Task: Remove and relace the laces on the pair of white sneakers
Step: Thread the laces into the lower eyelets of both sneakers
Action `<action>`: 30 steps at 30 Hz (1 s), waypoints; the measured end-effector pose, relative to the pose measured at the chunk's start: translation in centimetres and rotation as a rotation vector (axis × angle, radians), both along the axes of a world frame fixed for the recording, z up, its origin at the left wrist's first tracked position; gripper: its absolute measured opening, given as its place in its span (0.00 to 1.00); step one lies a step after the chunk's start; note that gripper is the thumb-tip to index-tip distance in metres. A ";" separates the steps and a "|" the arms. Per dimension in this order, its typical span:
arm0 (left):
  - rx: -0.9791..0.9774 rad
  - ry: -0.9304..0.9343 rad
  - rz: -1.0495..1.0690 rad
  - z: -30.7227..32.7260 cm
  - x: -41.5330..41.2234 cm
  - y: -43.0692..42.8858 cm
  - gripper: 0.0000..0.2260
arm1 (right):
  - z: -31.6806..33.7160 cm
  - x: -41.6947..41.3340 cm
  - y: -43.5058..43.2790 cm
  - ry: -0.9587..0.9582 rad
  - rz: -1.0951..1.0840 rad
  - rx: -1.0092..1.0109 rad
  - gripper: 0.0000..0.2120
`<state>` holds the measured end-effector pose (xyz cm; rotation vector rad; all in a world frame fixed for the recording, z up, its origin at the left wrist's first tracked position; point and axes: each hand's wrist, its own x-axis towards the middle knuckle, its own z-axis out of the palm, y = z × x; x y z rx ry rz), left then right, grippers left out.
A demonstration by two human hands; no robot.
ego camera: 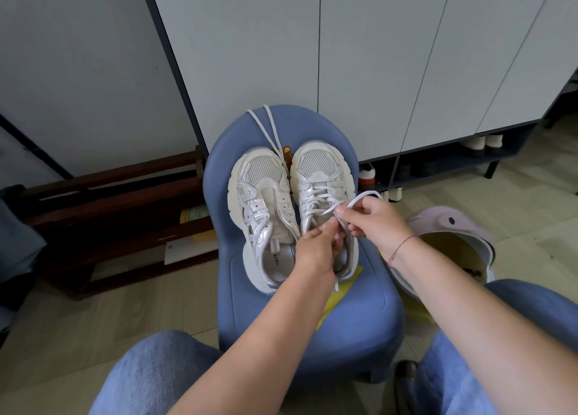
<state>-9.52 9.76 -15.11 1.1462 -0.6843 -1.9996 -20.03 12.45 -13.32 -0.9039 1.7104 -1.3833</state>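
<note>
Your knees [150,380] in jeans are sitting either side of a blue stool [347,327], and both your forearms are reaching forward over it. A yellow sheet [339,295] is lying on the seat, partly under the shoes.

Your left hand [316,250] is resting over the heel end of the laced sneaker [319,176]. Its fingers are curling in and gripping the top of that shoe by the tongue; you cannot tell whether they are also catching the lace [359,197]. Your right hand [375,220], with a red string [402,247] round the wrist, is sitting just beside the left one. Its thumb and fingers are pinching the lace narrowly. The lace is looping up over the right hand and running back down to the upper eyelets.

The unlaced sneaker [262,214] is standing on the seat, touching the laced one side by side, toes pointing away from you. Its eyelets are showing bare. The loose lace [269,126] is trailing from between the two toes over the stool's far edge.

A bin [450,227] with a pale lid is standing on the floor to your right, near the stool. A dark wooden rack [109,202] is standing to your left. Behind the stool, a grey cabinet [344,54] is rising, with other shoes [366,176] sitting beneath it.
</note>
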 end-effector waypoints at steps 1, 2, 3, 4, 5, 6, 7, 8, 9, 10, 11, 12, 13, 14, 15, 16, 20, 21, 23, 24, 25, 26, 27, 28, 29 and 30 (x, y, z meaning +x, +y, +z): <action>-0.002 -0.010 0.003 0.0 0.0 0.0 0.08 | 0.0 0.0 0.0 -0.007 0.033 0.004 0.05; -0.002 -0.011 0.004 -0.1 -0.1 0.0 0.07 | -0.2 -0.2 0.0 0.001 0.064 0.012 0.07; -0.002 -0.005 0.003 -0.2 -0.1 0.0 0.06 | -0.3 -0.4 0.0 0.034 0.081 0.024 0.10; -0.007 -0.001 0.001 -0.3 0.0 0.1 0.06 | -0.4 -0.5 0.0 0.090 0.076 0.037 0.11; -0.017 0.000 0.002 -0.3 0.0 0.1 0.06 | -0.4 -0.6 0.1 0.159 0.059 0.047 0.12; -0.037 -0.012 0.002 -0.4 0.0 0.2 0.07 | -0.4 -0.6 0.2 0.223 0.042 0.052 0.12; -0.064 -0.037 0.001 -0.5 0.0 0.3 0.08 | -0.4 -0.6 0.2 0.285 0.028 0.055 0.12; -0.095 -0.073 0.002 -0.5 0.0 0.5 0.09 | -0.4 -0.5 0.3 0.340 0.020 0.054 0.10; -0.126 -0.108 0.008 -0.5 0.1 0.8 0.09 | -0.4 -0.4 0.3 0.378 0.018 0.045 0.09; -0.154 -0.135 0.018 -0.5 0.3 1.1 0.09 | -0.4 -0.4 0.3 0.390 0.015 0.028 0.08; -0.179 -0.150 0.021 -0.3 0.6 1.6 0.09 | -0.4 -0.4 0.3 0.385 0.009 0.013 0.08; -0.209 -0.173 0.007 -0.2 1.0 2.1 0.09 | -0.3 -0.6 0.3 0.375 0.004 0.006 0.08; -0.253 -0.209 -0.030 0.1 1.6 2.7 0.08 | -0.3 -0.8 0.3 0.365 0.004 0.006 0.07; -0.311 -0.259 -0.093 0.3 2.2 3.2 0.08 | -0.2 -0.9 0.3 0.350 0.012 0.008 0.07; -0.379 -0.308 -0.180 0.5 2.7 3.7 0.08 | -0.1 -1.0 0.3 0.333 0.020 0.010 0.07; -0.443 -0.347 -0.286 0.6 3.4 4.0 0.08 | -0.1 -1.1 0.3 0.318 0.026 0.009 0.07; -0.534 -0.410 -0.837 0.1 5.4 4.7 0.08 | 0.0 -1.0 0.5 0.280 0.017 0.013 0.05; -0.503 -0.413 -0.963 0.0 5.7 4.9 0.06 | 0.0 -1.0 0.4 0.271 0.016 0.019 0.04; -0.448 -0.438 -1.093 -0.1 6.2 4.8 0.08 | -0.1 -1.0 0.4 0.234 0.007 0.029 0.04; -0.443 -0.458 -1.096 0.0 6.4 4.6 0.09 | -0.2 -1.0 0.3 0.217 0.000 0.035 0.05; -0.452 -0.477 -1.073 0.2 6.4 4.3 0.09 | -0.3 -1.1 0.2 0.213 -0.004 0.041 0.06; -0.466 -0.496 -1.037 0.5 6.4 3.9 0.08 | -0.4 -1.1 0.2 0.220 -0.005 0.052 0.08; -0.481 -0.517 -0.997 0.9 6.3 3.5 0.07 | -0.4 -1.1 0.2 0.231 -0.004 0.061 0.09; -0.499 -0.540 -0.951 1.2 6.2 3.0 0.07 | -0.4 -1.1 0.2 0.236 -0.004 0.066 0.09; -0.514 -0.560 -0.890 1.6 6.0 2.7 0.09 | -0.4 -1.1 0.1 0.237 -0.005 0.068 0.09; -0.521 -0.568 -0.809 1.9 5.8 2.3 0.10 | -0.4 -1.1 0.2 0.236 -0.006 0.071 0.08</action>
